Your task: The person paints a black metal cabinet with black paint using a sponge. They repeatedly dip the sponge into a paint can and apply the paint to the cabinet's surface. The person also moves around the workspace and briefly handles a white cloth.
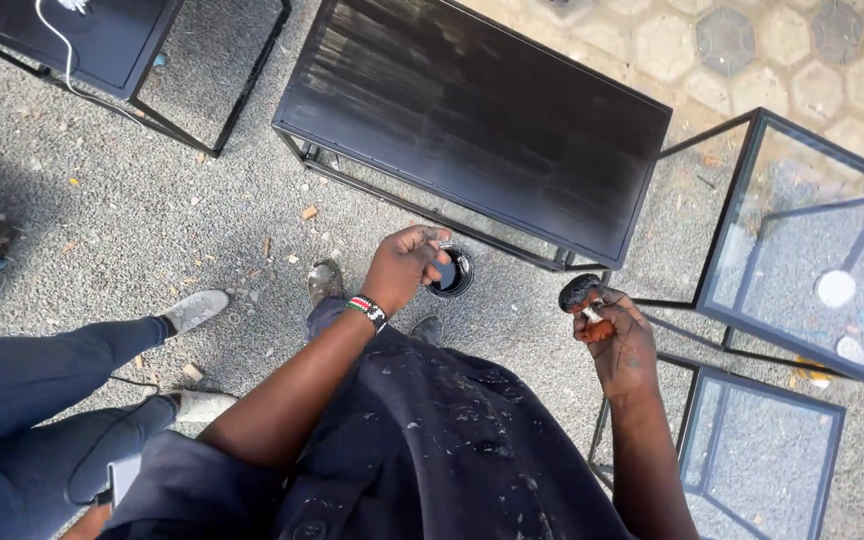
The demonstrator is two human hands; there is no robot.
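We see the left hand (404,265) with fingers curled, gripping the rim of a small round tin (450,272) of black paint on the gravel beside the black table (472,120). The right hand (617,340) closes around a black-tipped brush (580,293), held near the glass-topped frames (802,240).

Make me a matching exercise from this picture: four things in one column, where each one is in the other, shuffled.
Things:
1. small round black paint tin
2. round black-tipped brush
3. beaded striped wristband
4. long black-painted table top

Places:
A. on the left wrist
B. on the gravel, under the left hand
C. in the right hand
D. beyond both hands, on a metal frame

Pairs: 1-B, 2-C, 3-A, 4-D
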